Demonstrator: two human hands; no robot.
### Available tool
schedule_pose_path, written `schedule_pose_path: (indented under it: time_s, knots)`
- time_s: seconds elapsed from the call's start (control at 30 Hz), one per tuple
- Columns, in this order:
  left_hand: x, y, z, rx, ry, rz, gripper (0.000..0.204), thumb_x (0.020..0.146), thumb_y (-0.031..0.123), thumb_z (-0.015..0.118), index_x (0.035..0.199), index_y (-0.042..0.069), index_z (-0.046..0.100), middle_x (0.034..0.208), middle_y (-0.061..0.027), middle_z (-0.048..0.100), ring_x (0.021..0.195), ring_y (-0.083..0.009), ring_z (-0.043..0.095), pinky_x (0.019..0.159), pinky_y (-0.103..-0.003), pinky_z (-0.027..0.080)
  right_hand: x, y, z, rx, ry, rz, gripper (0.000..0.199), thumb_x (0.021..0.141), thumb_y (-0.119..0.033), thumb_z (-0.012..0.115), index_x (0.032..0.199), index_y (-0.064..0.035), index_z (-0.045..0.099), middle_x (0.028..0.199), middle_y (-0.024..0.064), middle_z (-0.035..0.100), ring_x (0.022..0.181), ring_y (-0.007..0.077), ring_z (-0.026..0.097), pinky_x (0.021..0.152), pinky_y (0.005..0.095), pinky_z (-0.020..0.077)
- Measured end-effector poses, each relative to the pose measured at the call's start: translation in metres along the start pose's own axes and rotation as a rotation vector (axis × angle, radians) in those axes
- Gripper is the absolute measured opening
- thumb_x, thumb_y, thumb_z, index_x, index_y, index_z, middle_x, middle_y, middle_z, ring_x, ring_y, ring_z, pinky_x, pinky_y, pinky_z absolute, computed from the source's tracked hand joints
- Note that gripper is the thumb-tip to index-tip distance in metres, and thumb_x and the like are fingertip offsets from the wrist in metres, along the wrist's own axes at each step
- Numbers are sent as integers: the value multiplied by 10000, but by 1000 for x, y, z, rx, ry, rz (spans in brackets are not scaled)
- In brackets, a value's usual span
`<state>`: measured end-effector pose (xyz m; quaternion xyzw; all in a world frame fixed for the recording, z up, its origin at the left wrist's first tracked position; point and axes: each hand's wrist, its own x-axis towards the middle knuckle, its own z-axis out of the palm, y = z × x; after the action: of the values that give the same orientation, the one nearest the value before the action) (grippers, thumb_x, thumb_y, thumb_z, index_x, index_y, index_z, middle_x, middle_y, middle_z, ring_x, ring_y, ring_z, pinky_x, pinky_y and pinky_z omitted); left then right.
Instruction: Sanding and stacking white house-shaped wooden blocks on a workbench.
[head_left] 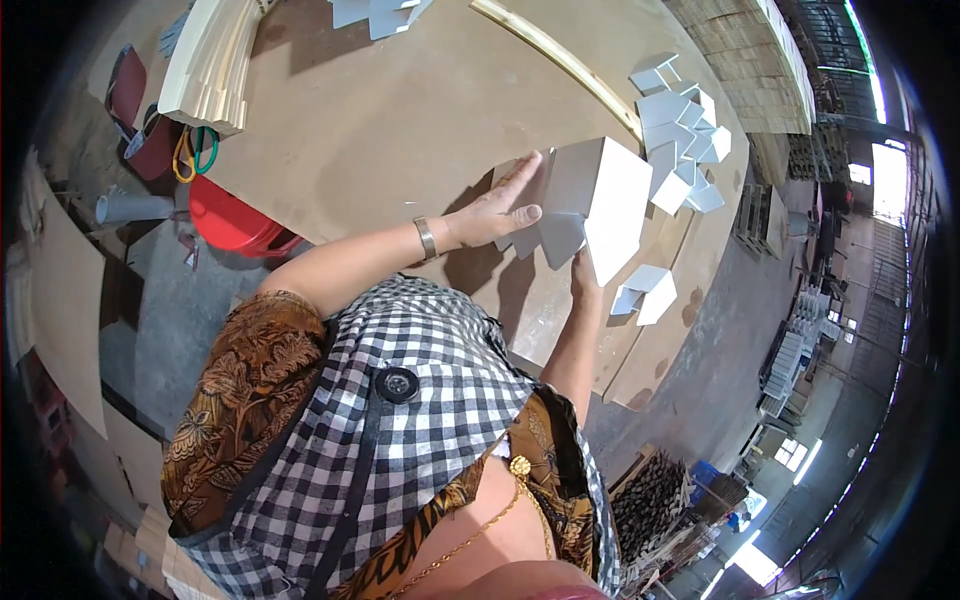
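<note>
Between my two hands, above the table, is a folded white board piece (pixel 618 205) with grey inner faces. My right hand (pixel 588 274) grips its lower edge from below, and most of its fingers are hidden behind the board. My left hand (pixel 497 210) is at its left side, with fingers stretched out and thumb apart. Below that hand, more folded grey board (pixel 527 240) shows, partly covered. A single folded white piece (pixel 645 293) stands near the table's right edge. Farther up, a cluster of similar folded pieces (pixel 682 138) lies loosely together.
The brown table (pixel 350 150) carries a wooden strip (pixel 560 58) and stacked wooden strips (pixel 212 65) at far left. More folded pieces (pixel 380 12) lie at the far edge. Scissors (pixel 195 152) with yellow and green handles are at the left corner, above a red stool (pixel 235 220).
</note>
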<state>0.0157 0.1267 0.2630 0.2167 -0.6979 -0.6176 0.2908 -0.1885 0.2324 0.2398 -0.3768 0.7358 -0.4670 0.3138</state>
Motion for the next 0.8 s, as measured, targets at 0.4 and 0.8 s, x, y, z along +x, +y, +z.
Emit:
schedule_pose_path:
  time_s: [0.4, 0.8]
  knots:
    - [3, 11, 1, 182, 21, -3, 646, 857, 384, 330, 1277, -29, 64, 1345, -185, 10, 1252, -280, 49, 1013, -321, 121, 5, 14, 8, -388, -126, -273, 274, 837, -150, 405, 1039, 17, 482, 999, 93, 508, 918, 187, 471, 783, 288, 383]
    - [-21, -49, 9, -122, 113, -306, 649, 856, 458, 257, 1289, 4, 91, 1345, -165, 86, 1255, -240, 57, 1013, -321, 85, -8, 48, 29, 3, -99, 84, 292, 821, -182, 443, 1051, -3, 464, 980, 83, 502, 889, 170, 473, 736, 289, 402]
